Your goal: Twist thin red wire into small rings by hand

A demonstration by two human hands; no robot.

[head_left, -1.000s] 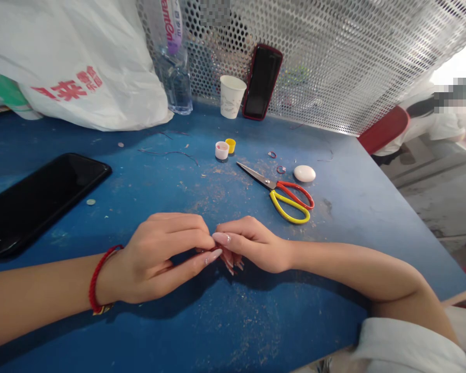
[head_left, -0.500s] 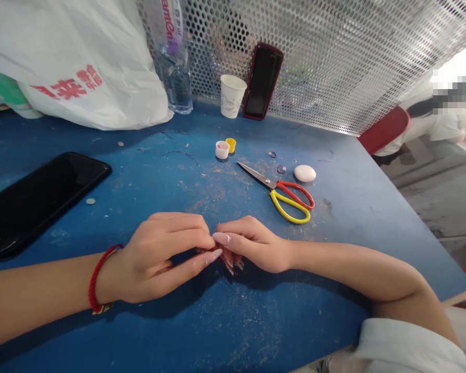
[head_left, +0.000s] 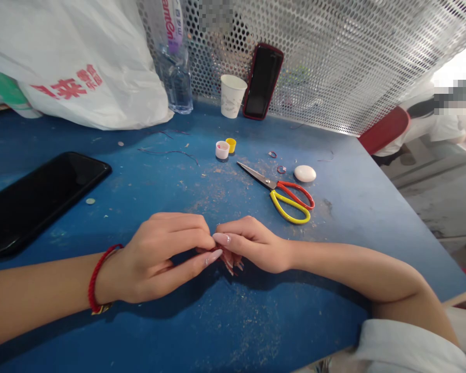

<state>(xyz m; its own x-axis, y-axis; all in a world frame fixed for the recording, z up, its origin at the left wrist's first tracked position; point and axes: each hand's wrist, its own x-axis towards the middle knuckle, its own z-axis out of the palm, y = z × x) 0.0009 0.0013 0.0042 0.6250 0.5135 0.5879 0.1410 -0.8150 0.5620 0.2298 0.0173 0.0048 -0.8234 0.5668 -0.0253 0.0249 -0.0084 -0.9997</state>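
The left hand [head_left: 155,259] and the right hand [head_left: 256,243] meet just above the blue tabletop [head_left: 233,331], thumbs and index fingers pinched together on a thin dark red strand [head_left: 219,248]. Only a bit of the strand shows between the fingertips; the rest is hidden, so its full shape cannot be told. The right hand's other fingers curl underneath, partly covered, and a braided red bracelet [head_left: 97,280] circles the left wrist.

Beyond the hands, a small white plastic pot [head_left: 222,151] holds something pinkish red, too small to identify. A small yellow plastic cap [head_left: 231,145] sits just behind it, its inside hard to make out. The white paper cup [head_left: 232,98] farther back hides its contents behind its wall. The clear plastic bottle [head_left: 178,83] with a purple label is cut off at the top, and its fill level is unclear. A white plastic bag [head_left: 112,88] with red characters runs out of view at the left and top; its contents are hidden.

A black phone [head_left: 46,199] is cut off by the left edge. A red-cased phone [head_left: 263,82] leans against a perforated metal panel [head_left: 322,62]. Scissors with red and yellow handles [head_left: 272,185] lie near two tiny red rings [head_left: 281,169] and a smooth white oval object [head_left: 305,173].
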